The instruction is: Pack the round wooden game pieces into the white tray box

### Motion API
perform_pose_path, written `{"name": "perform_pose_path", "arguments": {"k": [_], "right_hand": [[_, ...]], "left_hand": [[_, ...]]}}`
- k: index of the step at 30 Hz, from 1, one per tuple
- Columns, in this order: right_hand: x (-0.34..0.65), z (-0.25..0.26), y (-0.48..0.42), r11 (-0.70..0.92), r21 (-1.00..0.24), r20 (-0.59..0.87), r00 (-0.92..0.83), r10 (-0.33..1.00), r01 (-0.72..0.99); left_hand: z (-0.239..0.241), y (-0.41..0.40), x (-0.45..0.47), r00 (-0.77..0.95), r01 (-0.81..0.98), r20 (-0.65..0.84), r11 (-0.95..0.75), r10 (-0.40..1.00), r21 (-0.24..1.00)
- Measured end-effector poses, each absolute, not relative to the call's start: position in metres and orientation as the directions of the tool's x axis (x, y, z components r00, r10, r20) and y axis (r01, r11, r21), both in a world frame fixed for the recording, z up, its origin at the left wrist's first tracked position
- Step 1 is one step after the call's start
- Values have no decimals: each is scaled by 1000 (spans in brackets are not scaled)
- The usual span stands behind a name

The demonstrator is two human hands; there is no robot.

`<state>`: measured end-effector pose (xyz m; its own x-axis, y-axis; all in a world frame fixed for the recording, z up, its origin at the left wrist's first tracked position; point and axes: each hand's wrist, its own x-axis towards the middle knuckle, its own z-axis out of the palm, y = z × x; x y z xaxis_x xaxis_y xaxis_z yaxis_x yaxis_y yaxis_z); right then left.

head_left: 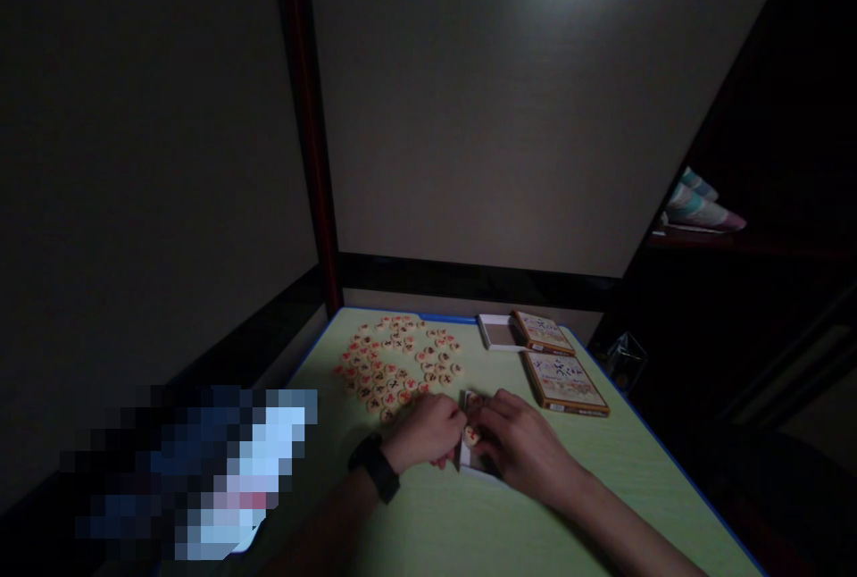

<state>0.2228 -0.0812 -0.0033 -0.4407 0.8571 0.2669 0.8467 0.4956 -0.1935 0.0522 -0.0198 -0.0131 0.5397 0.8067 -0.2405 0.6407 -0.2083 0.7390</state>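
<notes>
My left hand (428, 432), with a black watch on its wrist, and my right hand (519, 439) meet over a small white box (473, 456) on a light green table (589, 488). Both hands have curled fingers pressed to the box. A round pale game piece (472, 435) with a red mark sits between the fingertips, and another shows at the box's far end. Which hand holds the piece is hard to tell in the dim light. Just beyond the left hand lies a spread of several round pale pieces (395, 358) with red and black marks.
An open white box tray (501, 332) and two printed box lids (544, 331) (566, 382) lie at the table's far right. Walls close in behind and left. A dark shelf with folded cloth (703, 206) stands right. A blurred patch covers the lower left.
</notes>
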Motion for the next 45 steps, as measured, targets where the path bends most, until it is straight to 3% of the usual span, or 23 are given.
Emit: {"name": "perform_pose_path", "arguments": {"k": [36, 40, 42, 45], "right_hand": [[222, -7, -80, 489, -206, 266, -433, 862, 848], [227, 2, -82, 475, -252, 286, -404, 869, 843], [235, 8, -86, 416, -312, 293, -330, 897, 854], [250, 14, -94, 256, -390, 247, -167, 955, 885]], "left_hand": [[-14, -22, 51, 532, 669, -204, -260, 822, 697], [-15, -22, 51, 521, 672, -223, -234, 824, 703], [-10, -19, 53, 493, 678, -188, -241, 849, 694], [4, -17, 52, 469, 623, 10, -339, 883, 705]]}}
